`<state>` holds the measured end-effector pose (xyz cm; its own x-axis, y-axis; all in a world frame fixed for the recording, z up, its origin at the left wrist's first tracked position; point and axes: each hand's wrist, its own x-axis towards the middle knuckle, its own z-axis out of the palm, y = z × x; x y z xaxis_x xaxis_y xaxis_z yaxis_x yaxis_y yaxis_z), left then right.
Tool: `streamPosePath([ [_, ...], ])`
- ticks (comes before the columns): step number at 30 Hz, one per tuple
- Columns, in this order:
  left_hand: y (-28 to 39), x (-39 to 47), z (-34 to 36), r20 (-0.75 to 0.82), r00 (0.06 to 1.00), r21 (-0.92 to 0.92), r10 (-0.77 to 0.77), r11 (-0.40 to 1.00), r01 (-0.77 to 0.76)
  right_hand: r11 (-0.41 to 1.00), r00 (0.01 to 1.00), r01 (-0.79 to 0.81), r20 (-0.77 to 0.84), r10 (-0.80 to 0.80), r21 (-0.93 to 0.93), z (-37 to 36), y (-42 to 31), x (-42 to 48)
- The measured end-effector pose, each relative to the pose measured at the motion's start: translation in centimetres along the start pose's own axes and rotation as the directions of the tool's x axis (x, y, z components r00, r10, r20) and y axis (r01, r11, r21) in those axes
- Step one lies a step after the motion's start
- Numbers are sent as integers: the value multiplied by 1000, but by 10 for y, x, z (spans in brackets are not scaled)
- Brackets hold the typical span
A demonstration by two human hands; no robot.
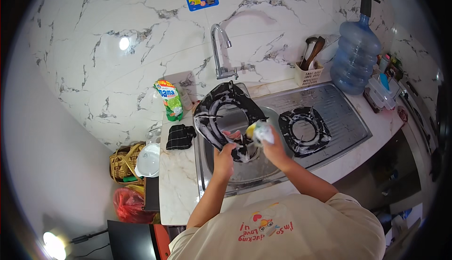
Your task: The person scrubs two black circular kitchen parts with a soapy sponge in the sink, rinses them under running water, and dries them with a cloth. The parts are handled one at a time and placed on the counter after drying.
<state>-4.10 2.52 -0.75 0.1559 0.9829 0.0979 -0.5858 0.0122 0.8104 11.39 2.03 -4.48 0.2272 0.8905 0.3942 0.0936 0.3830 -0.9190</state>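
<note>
My left hand [224, 163] grips the near edge of a black stove pan support [206, 108], which is tilted up over the sink basin [254, 175]. White suds streak its frame, and the basin shows through its round opening. In my right hand [275, 150] is a foamy sponge [260, 132], yellow on one side, held against or close beside the support's right edge; blur hides whether they touch. A second soapy pan support [305, 147] lies flat on the ribbed drainboard [346, 119] to the right. Something pinkish shows inside the opening of the held support.
A chrome faucet [216, 55] rises behind the basin. Left of it stand a dish soap pouch [171, 101] and a folded dark cloth [180, 137]. At the right are a utensil basket [309, 74], a large blue water bottle [356, 55] and plastic containers [383, 90].
</note>
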Motion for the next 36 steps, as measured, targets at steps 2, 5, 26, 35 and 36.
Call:
streamPosePath([
  [2,5,2,-7,11,1000,-40,7,999,-6,962,971,220,-61,-232,-162,-11,-2,10],
  [5,8,5,-15,-10,1000,-85,27,996,-28,747,902,430,200,-383,-507,-12,-38,11],
  [26,24,-5,-6,5,998,9,59,998,-59,720,901,433,296,-318,-542,-11,-27,5],
  [35,22,5,-19,-125,992,-265,9,963,-42,707,783,588,497,-375,-393,9,-58,-24],
  [36,25,3,-19,-116,993,-282,-10,959,-23,687,798,575,490,-351,-445,7,-58,-16],
])
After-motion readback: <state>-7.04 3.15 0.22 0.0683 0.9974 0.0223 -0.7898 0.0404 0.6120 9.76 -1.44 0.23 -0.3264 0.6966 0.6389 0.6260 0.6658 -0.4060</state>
